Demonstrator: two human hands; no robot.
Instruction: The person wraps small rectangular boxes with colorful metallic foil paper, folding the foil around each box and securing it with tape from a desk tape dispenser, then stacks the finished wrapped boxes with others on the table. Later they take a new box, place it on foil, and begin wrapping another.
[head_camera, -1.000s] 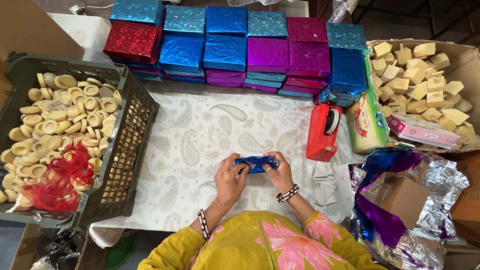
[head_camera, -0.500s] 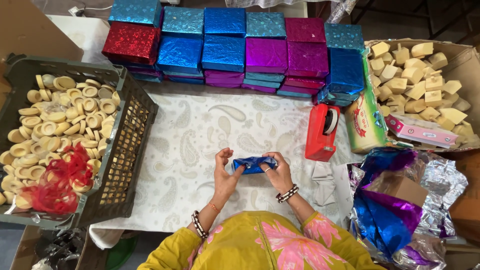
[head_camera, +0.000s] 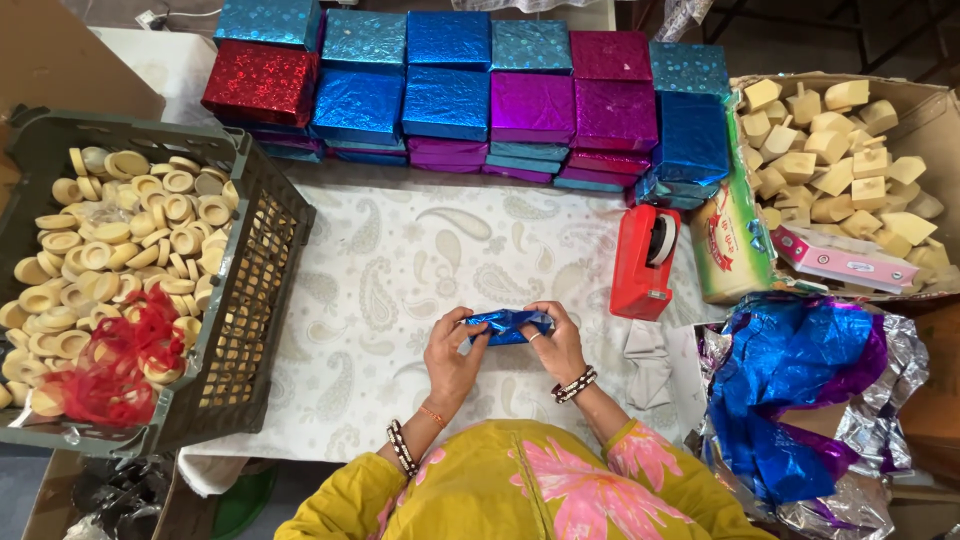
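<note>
A small item wrapped in shiny blue foil (head_camera: 507, 325) is held between both hands just above the white paisley cloth (head_camera: 400, 260). My left hand (head_camera: 452, 352) grips its left end with fingers curled. My right hand (head_camera: 556, 340) pinches its right end; a ring shows on one finger. Bead bracelets sit on both wrists. What is inside the foil is hidden.
A dark crate (head_camera: 255, 300) of round tan pieces and red netting stands at left. Stacked foil-wrapped boxes (head_camera: 450, 100) in blue, red and purple line the back. A red tape dispenser (head_camera: 645, 262), a cardboard box of tan blocks (head_camera: 830, 150) and loose foil sheets (head_camera: 800, 390) lie at right.
Both hands have kept working the blue foil around the item, shifting slightly; the foil bundle looks more folded in at its ends.
</note>
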